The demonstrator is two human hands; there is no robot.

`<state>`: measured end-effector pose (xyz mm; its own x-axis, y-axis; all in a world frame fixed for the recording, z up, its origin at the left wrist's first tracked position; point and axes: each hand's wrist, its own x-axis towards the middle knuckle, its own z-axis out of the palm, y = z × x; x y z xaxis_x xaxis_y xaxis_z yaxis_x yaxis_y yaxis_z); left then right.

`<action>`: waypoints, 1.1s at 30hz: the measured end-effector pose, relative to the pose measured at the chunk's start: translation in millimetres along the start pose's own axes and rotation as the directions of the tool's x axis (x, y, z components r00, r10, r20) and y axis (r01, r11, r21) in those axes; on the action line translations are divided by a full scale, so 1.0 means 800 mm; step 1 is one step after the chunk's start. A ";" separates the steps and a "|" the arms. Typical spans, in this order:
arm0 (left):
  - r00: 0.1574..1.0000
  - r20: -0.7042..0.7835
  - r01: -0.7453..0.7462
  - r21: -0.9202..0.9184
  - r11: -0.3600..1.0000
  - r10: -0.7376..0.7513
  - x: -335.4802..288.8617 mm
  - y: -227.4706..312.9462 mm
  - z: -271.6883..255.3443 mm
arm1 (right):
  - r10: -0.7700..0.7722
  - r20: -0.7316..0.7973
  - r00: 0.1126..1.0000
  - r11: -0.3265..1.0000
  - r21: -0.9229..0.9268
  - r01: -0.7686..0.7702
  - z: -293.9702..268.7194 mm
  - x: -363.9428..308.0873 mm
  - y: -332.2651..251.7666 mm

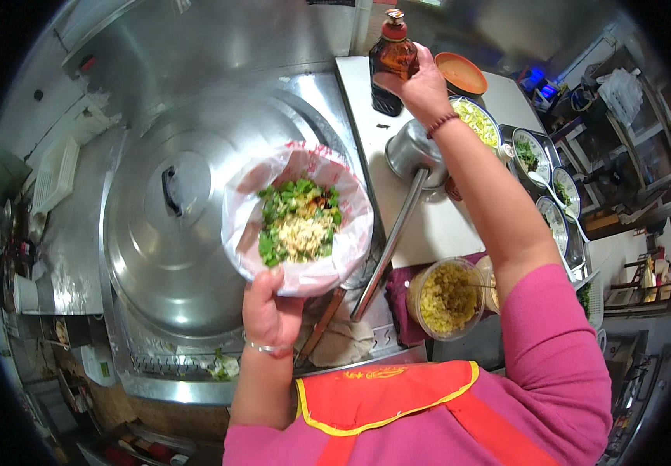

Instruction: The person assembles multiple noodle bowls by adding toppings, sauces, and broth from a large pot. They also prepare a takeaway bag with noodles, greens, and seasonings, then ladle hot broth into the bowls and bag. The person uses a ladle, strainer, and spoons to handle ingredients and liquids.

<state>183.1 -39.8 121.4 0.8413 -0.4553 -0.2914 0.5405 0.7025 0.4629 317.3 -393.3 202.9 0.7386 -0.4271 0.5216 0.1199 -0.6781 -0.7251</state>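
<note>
In our left hand [272, 312] we hold a plastic-lined bowl [341, 268] by its near rim, chopped greens [275, 239] just beyond the thumb. Our right hand [425, 87] grips a brown bottle [392, 54] — with a metal pot [411, 155] near that wrist.

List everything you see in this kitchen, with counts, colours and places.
Bag-lined bowl: one, white, centre
Chopped greens: one heap, green, in bowl
Minced topping: one heap, cream, over greens
Domed lid: one, silver, left of bowl
Glass bottle: one, amber, top centre
Dish: one, orange, right of bottle
Vegetable shreds: one bowlful, pale green, upper right
Long-handled pot: one, silver, right of centre
Tabletop: one, white, right of centre
Small bowls: three, white, right
Tub: one, clear, lower right, holding yellow chopped pieces
Basket: one, white, far left
Cloth: one, beige, below bowl
Apron: one, red, bottom
Left hand: one, bare, gripping bowl
Right hand: one, bare, gripping bottle
</note>
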 end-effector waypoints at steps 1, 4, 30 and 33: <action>1.000 0.014 -0.012 -0.003 1.000 0.012 -0.002 0.001 0.002 | 0.030 -0.089 0.996 1.000 0.005 -0.030 0.012 0.018 0.020; 0.998 -0.023 0.049 -0.082 0.995 -0.051 -0.014 -0.002 0.003 | 0.223 -0.232 0.947 0.966 -0.076 -0.247 0.050 0.053 0.080; 0.928 0.061 0.362 0.069 0.930 -0.366 -0.004 0.037 0.030 | 0.460 0.330 0.824 0.886 -0.224 -0.405 -0.170 -0.152 0.083; 0.916 0.001 0.399 0.123 0.909 -0.402 0.007 0.035 0.052 | 0.425 0.217 0.879 0.905 -0.067 -0.421 -0.139 -0.164 0.091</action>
<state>202.9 -45.0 167.4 0.5530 -0.6999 -0.4520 0.8260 0.3897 0.4072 155.3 -453.4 131.4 0.8440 -0.5337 0.0528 -0.2466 -0.4736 -0.8455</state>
